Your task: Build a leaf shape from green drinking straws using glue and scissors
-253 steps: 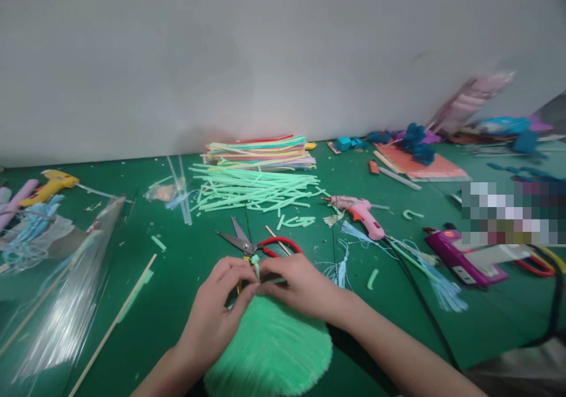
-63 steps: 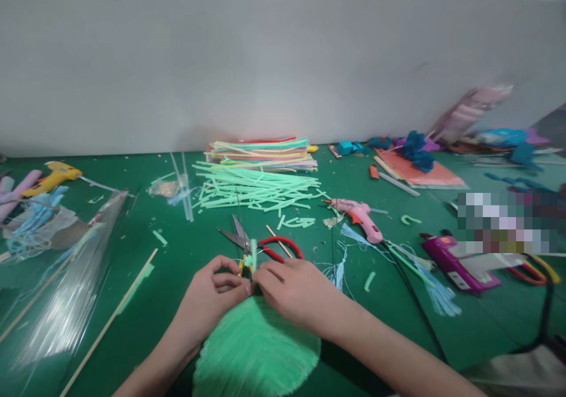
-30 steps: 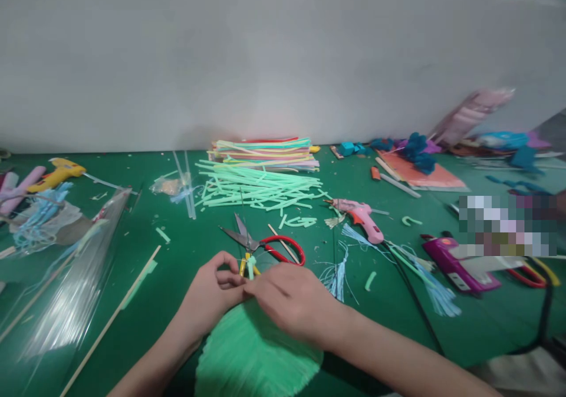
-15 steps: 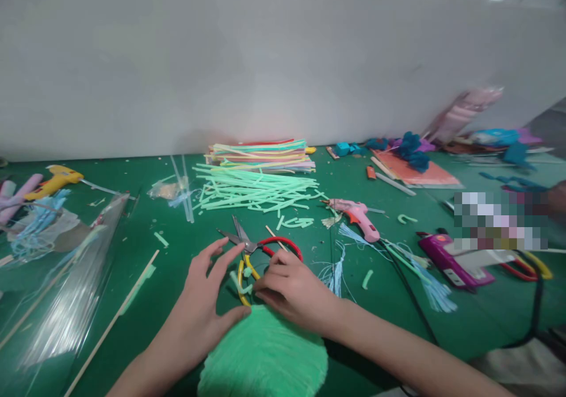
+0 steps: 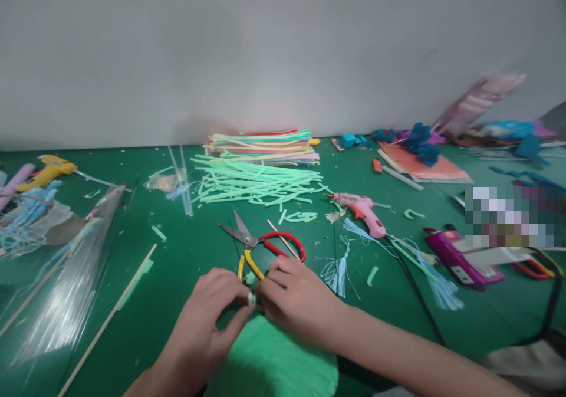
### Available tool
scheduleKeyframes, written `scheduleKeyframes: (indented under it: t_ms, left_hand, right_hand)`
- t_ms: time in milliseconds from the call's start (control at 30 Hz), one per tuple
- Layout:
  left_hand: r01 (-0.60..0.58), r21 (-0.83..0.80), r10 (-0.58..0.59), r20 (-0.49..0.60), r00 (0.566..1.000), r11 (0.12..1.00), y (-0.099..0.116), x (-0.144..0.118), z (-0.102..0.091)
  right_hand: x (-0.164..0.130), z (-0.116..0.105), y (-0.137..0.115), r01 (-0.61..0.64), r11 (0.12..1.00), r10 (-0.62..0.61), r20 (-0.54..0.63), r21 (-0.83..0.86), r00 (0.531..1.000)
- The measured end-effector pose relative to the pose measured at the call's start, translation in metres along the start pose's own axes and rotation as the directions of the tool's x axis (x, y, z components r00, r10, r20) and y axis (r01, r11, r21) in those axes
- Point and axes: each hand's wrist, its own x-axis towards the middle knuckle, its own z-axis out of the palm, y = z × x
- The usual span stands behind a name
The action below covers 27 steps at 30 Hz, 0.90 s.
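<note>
My left hand (image 5: 206, 317) pinches a small curl of light-green pipe cleaner (image 5: 252, 298) between thumb and fingertips. On the other side of that piece my right hand (image 5: 303, 302) is closed, its fingers curled against it; the fingertips are partly hidden. Right below both hands lies a rounded, fuzzy green piece (image 5: 274, 361) with fine ridges, cut off by the lower picture edge. Just beyond my fingers rest scissors (image 5: 250, 242) with spread blades and one red and one yellow handle, the yellow one partly covered by my hands.
Light-green pipe cleaners (image 5: 260, 181) lie before a multicoloured bundle (image 5: 260, 149) near the wall. A pink glue gun (image 5: 365, 211), blue tassels (image 5: 339, 273) and a purple device (image 5: 460, 258) are on the right. Leftward are a wooden stick (image 5: 110, 314), clear plastic sheeting (image 5: 66, 302) and a yellow glue gun (image 5: 50, 171).
My left hand, spread before, has moved right and closed on the small pipe cleaner curl beside my right hand. The view has shifted slightly.
</note>
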Motion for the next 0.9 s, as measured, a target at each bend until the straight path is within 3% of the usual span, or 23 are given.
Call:
scheduleKeyframes:
  t_ms: [167,300,433,567,900]
  left_hand:
    - [-0.098,0.117,0.102,-0.026,0.994,0.988,-0.001,-0.007,-0.003]
    - [-0.173,0.243,0.171,0.032,0.985,0.954,-0.003,-0.017,0.000]
    - [-0.136,0.181,0.119,0.101,0.988,0.974,-0.001,-0.029,0.003]
    - [-0.076,0.105,0.072,0.039,0.997,0.992,0.001,-0.037,0.008]
    - [-0.257,0.195,0.251,0.057,0.966,0.947,-0.017,-0.042,0.013]
  right_hand:
    - [-0.010,-0.005,0.003,0.096,0.995,-0.097,0.023,0.029,0.995]
    - [-0.017,-0.013,0.003,0.122,0.991,-0.127,0.085,0.057,0.988]
    - [-0.025,-0.018,-0.002,0.120,0.989,-0.128,0.098,0.083,0.987]
    - [-0.034,-0.019,-0.004,0.105,0.987,-0.114,0.071,0.118,0.991]
    - [-0.044,-0.020,-0.002,0.088,0.985,-0.101,0.083,0.150,0.991]
